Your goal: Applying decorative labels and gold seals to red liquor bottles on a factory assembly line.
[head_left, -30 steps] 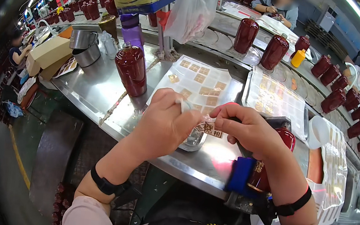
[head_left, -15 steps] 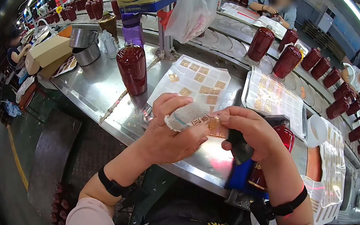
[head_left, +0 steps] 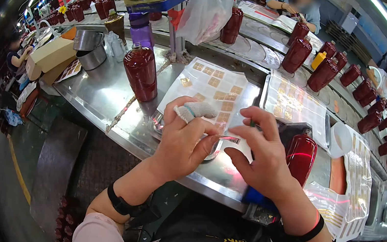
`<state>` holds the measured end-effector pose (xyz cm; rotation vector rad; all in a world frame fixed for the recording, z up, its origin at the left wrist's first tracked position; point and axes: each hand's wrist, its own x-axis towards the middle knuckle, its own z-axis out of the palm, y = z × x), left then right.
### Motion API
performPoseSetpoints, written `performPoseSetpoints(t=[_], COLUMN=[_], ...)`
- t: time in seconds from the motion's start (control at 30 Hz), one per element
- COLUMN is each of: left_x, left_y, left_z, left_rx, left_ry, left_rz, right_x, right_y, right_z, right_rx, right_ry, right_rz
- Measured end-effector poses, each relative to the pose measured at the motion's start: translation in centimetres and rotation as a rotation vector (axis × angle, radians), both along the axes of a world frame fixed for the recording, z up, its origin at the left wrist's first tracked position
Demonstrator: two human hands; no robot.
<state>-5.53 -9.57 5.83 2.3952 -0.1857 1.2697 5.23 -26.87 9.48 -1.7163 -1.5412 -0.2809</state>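
Note:
My left hand [head_left: 178, 143] pinches a small thin decal [head_left: 231, 139] between thumb and index finger, its free end pointing right. A knitted cloth cover [head_left: 195, 111] wraps one of this hand's fingers. Close by on the right, my right hand [head_left: 260, 155] has its fingers spread; a bit of dark green shows by its fingertips, too small to name. Beyond both hands lies a white sheet [head_left: 173, 97] with several gold square decals [head_left: 217, 74]. A glossy dark red bottle [head_left: 301, 158] rests by my right wrist, in a dark holder partly hidden by my arm.
Another red bottle [head_left: 141, 74] stands on the metal table [head_left: 103, 91] at left. Metal pots [head_left: 93, 55] and a purple bottle [head_left: 140, 29] are farther back. Decal sheets [head_left: 295, 103] and a white cup [head_left: 340, 140] lie right. Red bottles line the conveyor [head_left: 257, 55]; a co-worker [head_left: 295, 9] sits beyond.
My right hand has come away from the left hand's fingertips and spread its fingers. The cloth-covered finger has tilted, and the decal now points right. Conveyor bottles have shifted right.

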Motion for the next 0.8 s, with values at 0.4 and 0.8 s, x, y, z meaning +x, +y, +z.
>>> performPoseSetpoints(t=[0.4,0.8], left_x=[0.5,0.8], left_y=[2.2,2.1], left_z=[-0.4,0.3], left_rx=[-0.509,-0.346], left_ry=[0.536,0.560], left_rz=[-0.327,-0.330], right_x=[1.0,1.6], right_y=[1.0,1.3], right_z=[0.4,0.1], right_rx=[-0.031,-0.207], right_ry=[-0.141,0.250], right_rz=[0.033,0.123])
